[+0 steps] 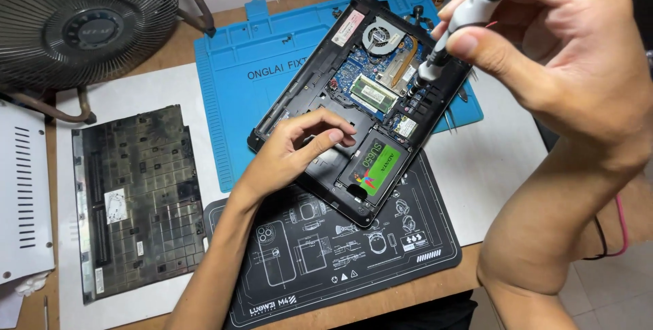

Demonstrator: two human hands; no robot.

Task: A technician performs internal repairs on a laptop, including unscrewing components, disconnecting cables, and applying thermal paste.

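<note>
The opened laptop point(354, 105) is laid askew across a blue silicone mat point(238, 92) and a black printed mat point(340, 262) on the bench point(490, 160), its base shell rigid plastic, the exposed board, fan and green-labelled drive point(375, 165) judged fragile, so the chassis edges are best gripped. It is steadied by the left hand point(299, 150), fingers loosely curled and pressed on the shell, nothing grasped. A slim grey-and-black screwdriver point(469, 10), light and smooth, is pinched in the right hand point(558, 51), tip at the far edge. The dusty removed cover point(136, 201) and a fan point(81, 24) are seen leftward.
</note>
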